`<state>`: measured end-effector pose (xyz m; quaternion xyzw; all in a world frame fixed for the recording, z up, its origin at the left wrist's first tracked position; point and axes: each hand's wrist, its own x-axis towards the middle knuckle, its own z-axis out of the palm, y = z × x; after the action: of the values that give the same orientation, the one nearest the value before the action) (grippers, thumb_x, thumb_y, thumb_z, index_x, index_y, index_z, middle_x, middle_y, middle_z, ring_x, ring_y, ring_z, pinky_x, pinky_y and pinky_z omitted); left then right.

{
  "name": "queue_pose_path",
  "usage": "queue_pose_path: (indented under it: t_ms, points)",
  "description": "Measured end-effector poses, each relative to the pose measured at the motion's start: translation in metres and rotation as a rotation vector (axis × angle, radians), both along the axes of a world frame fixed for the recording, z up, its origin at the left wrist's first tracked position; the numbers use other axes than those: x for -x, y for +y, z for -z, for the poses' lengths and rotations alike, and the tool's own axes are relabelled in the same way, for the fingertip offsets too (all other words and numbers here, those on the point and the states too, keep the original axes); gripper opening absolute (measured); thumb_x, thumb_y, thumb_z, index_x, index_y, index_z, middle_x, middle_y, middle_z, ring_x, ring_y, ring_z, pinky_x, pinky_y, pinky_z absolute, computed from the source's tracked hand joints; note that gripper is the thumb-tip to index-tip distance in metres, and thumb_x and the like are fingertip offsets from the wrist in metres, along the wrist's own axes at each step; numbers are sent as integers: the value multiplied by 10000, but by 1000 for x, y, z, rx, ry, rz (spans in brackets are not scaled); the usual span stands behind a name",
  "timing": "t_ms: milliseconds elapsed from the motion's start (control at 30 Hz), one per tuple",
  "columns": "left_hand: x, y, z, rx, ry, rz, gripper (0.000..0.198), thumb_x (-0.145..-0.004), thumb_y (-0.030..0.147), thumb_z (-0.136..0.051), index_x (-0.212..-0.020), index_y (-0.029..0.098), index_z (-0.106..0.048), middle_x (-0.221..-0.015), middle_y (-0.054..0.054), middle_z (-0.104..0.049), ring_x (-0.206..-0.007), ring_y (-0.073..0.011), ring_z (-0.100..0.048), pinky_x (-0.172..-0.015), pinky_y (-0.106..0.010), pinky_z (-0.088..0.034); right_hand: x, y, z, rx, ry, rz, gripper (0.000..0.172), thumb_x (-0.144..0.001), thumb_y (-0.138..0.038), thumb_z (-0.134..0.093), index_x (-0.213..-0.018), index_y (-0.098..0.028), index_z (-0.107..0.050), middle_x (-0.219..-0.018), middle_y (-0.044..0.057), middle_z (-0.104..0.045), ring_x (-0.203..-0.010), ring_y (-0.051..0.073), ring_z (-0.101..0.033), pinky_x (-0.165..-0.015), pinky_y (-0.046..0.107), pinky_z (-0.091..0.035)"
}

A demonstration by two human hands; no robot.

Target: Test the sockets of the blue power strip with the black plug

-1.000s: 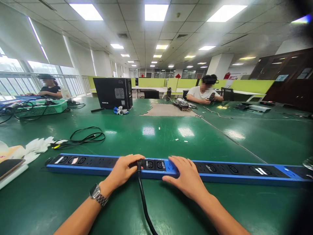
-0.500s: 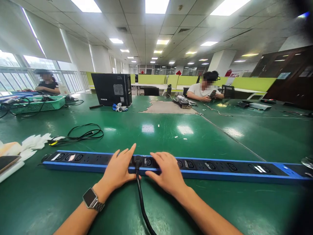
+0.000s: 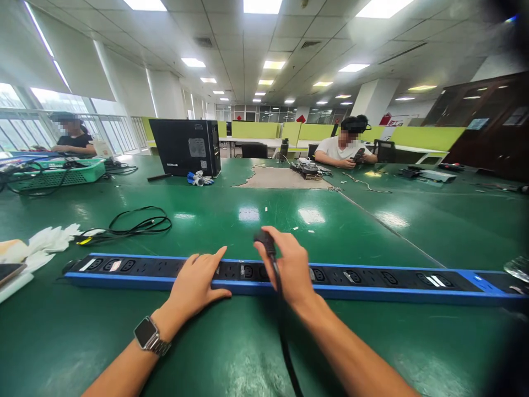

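Note:
A long blue and black power strip (image 3: 165,284) lies across the green table. My left hand (image 3: 197,281) rests over the strip left of its middle, thumb spread along the front edge and fingers over the sockets. Above the strip, my right hand (image 3: 289,264) pinches a black plug (image 3: 264,240) between thumb and fingers. The plug is clear of the sockets, and its thick black cable (image 3: 285,342) hangs down past the strip toward the near edge of the view.
A coiled black cable (image 3: 142,223), white tissues (image 3: 53,242) and a green basket (image 3: 78,173) are on the left. Farther back stand a black computer case (image 3: 182,149) and blue-white gloves (image 3: 200,178). Two people sit at the far side.
The plug has come out of the strip's socket and is now in my right hand, which has risen. My left hand stays on the strip; the view has shifted slightly.

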<state>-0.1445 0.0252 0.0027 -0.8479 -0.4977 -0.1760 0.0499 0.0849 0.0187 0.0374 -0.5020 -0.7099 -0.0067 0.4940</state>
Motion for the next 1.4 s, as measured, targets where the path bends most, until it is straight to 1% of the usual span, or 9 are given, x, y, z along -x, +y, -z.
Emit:
queue_pose_path:
  t_ms: [167,300,433,600,700,833,1133,1233,1400]
  points:
    - [-3,-3,-2,14,-67,17,870,-751,480,-732,-1466,232,-304,-1242,-107,-640,-1130,-299,-582,-1055,-517,-348,-60,-15,26,133,-147,-95,235,-894,-363,-580,-1065,-216,-643,-921,47,-711,-842,190,-626,-750,306,-503]
    - [-21,-10,-6,-8,-209,109,653,-828,416,-663,-1398,207,-422,-1324,-122,-591,-1184,-289,-551,-1033,-478,-400,-63,-18,39,144,-208,-152,219,-894,-338,-576,-1066,-216,-633,-999,58,-718,-908,207,-619,-805,345,-500]
    - [-68,-17,-10,27,-344,263,506,-858,312,-633,-1336,215,-498,-1262,-101,-628,-1134,-257,-574,-992,-428,-449,-66,-18,37,179,-292,-180,273,-897,-330,-549,-1145,-239,-619,-1091,60,-709,-963,218,-615,-848,388,-495]
    - [-130,-13,-5,61,-372,254,335,-850,173,-588,-1180,223,-611,-1057,-58,-702,-958,-229,-619,-864,-398,-514,-85,-23,54,128,-415,60,663,-783,-434,-646,-1371,-188,-466,-1313,127,-603,-1168,299,-553,-1029,539,-387]
    - [-139,-10,-5,-26,-538,233,260,-873,138,-547,-1104,216,-638,-1005,-53,-715,-942,-210,-632,-852,-358,-523,-88,-24,63,133,-466,161,699,-772,-481,-640,-1367,-160,-464,-1289,138,-616,-1174,307,-556,-1056,538,-361]
    - [-92,-13,-18,-220,-745,153,242,-912,240,-565,-1142,201,-629,-1059,-70,-716,-977,-196,-656,-896,-316,-525,-85,-24,64,150,-514,199,680,-764,-536,-640,-1327,-177,-511,-1269,126,-629,-1160,309,-563,-1029,511,-385]
    - [160,-29,5,-278,-442,-493,510,-861,605,-505,-1195,249,-651,-1018,-3,-756,-855,-251,-725,-734,-307,-586,-70,-21,60,109,-456,152,675,-802,-662,-546,-1293,-199,-547,-1273,115,-630,-1169,303,-567,-1034,540,-375]
    - [186,-22,3,-212,-399,-378,564,-823,657,-516,-1160,236,-679,-1031,-29,-757,-860,-256,-728,-756,-310,-589,-58,-20,55,106,-450,118,642,-815,-664,-535,-1258,-201,-576,-1261,109,-641,-1159,293,-576,-1036,537,-384]
    - [172,-17,-1,-186,-404,-211,506,-854,579,-554,-1183,211,-666,-1068,-62,-745,-873,-244,-724,-813,-326,-578,-27,-17,47,117,-440,59,574,-817,-610,-581,-1212,-196,-612,-1233,104,-657,-1147,287,-583,-1037,544,-387]
